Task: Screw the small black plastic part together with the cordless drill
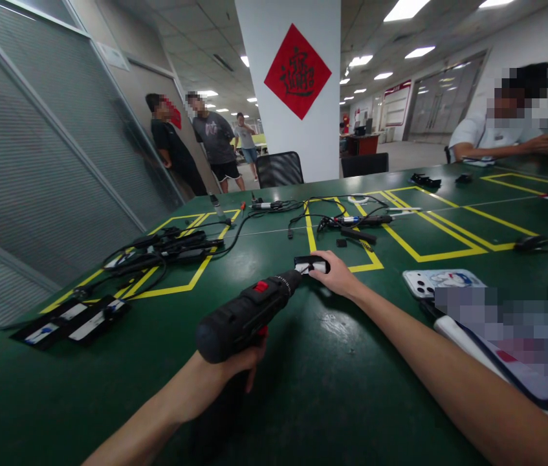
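My left hand [243,364] is wrapped round the grip of a black cordless drill [237,317] with red details, a finger near its red trigger. The drill points forward, its bit meeting or nearly meeting a small black-and-white block [318,266]. Closed on the right end of that block is my right hand [336,275], which steadies it on the green table [297,388]. Whether the bit sits in a screw is too small to make out. Most of the drill's handle is hidden behind my hand and in shadow.
Black cables [171,246] lie bundled at left, near flat black-and-white pieces [94,320]. More cables and a pen-like tool [351,221] lie ahead among yellow tape outlines. Phones [441,279] rest at right. A person in white [487,139] sits across; others stand behind.
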Demonstrator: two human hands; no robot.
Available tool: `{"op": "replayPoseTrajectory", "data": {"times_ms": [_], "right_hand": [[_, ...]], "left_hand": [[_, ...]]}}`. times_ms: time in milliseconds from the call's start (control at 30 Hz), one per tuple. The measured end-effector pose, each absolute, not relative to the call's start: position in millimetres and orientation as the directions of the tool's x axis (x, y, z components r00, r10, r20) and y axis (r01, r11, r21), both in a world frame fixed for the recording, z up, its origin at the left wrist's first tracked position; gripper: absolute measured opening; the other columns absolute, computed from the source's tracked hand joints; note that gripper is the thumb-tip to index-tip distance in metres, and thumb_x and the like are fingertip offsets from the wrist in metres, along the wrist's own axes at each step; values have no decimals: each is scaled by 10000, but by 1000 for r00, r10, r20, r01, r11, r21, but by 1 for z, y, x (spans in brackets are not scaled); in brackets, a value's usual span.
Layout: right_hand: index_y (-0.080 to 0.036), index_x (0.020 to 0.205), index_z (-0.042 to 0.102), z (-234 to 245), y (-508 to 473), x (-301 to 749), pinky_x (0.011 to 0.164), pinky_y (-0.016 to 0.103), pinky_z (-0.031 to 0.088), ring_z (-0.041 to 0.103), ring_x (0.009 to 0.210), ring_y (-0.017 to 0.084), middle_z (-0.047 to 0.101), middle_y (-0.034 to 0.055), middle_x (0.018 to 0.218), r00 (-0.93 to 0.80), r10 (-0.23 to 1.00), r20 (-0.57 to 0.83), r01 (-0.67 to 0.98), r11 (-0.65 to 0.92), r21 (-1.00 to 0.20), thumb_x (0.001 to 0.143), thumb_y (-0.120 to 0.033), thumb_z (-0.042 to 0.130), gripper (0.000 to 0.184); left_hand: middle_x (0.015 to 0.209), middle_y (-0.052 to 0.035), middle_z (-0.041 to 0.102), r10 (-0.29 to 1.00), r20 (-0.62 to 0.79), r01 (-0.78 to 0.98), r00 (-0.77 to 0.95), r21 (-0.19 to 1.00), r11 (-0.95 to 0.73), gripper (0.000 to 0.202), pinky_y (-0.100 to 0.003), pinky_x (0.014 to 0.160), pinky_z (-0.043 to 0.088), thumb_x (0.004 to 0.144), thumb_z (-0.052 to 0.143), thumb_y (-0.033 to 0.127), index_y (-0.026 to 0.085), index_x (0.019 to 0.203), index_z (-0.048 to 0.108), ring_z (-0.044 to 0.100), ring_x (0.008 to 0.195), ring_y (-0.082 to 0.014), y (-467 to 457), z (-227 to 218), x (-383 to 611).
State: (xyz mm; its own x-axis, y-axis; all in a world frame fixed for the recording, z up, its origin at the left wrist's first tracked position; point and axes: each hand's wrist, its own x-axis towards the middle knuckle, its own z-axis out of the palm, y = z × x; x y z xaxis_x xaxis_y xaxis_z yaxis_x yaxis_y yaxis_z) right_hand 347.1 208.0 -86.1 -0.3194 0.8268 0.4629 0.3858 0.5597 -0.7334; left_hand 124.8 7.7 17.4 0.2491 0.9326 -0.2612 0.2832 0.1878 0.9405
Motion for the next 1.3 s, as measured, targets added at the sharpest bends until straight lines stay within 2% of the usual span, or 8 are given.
{"op": "replayPoseTrajectory", "data": {"times_ms": [100, 500, 667, 833, 1300], "right_hand": [[-204, 1183, 562, -88, 209, 346, 937, 336, 417, 555, 996, 182, 554, 53, 1080, -314, 822, 476, 397, 569, -720, 735, -249, 655, 460], [-205, 1194, 543, -84, 206, 347, 936, 344, 416, 550, 999, 189, 534, 64, 1099, -335, 822, 461, 398, 567, -721, 754, -264, 634, 453], [-198, 1180, 549, -87, 207, 346, 931, 338, 416, 554, 976, 180, 537, 62, 1077, -329, 818, 472, 394, 573, -719, 752, -268, 637, 442], [-186, 1177, 550, -87, 207, 346, 935, 335, 412, 549, 979, 182, 540, 62, 1063, -325, 805, 496, 392, 592, -704, 751, -276, 633, 443], [-205, 1163, 546, -84, 204, 346, 918, 339, 422, 550, 957, 181, 521, 54, 1049, -334, 815, 473, 421, 578, -699, 763, -279, 621, 414]], "left_hand": [[835, -16, 558, 935, -249, 262, 254, 948, 181, 212, -277, 553, 463, 810, 583, 248, 166, 999, 536, 547, 561, -123, 8, 16, 123], [786, -13, 568, 935, -264, 289, 236, 938, 192, 160, -283, 572, 458, 806, 595, 263, 167, 929, 557, 547, 556, -127, 8, 20, 126], [701, -13, 579, 929, -296, 321, 221, 922, 218, 143, -292, 578, 447, 818, 563, 247, 156, 928, 558, 548, 555, -145, 8, 20, 125], [815, -19, 570, 931, -281, 286, 231, 935, 211, 176, -289, 571, 454, 810, 566, 223, 168, 976, 551, 547, 559, -133, 8, 22, 127], [783, -15, 577, 936, -287, 284, 205, 932, 224, 186, -285, 549, 453, 796, 580, 259, 150, 945, 557, 553, 547, -136, 7, 20, 127]]}}
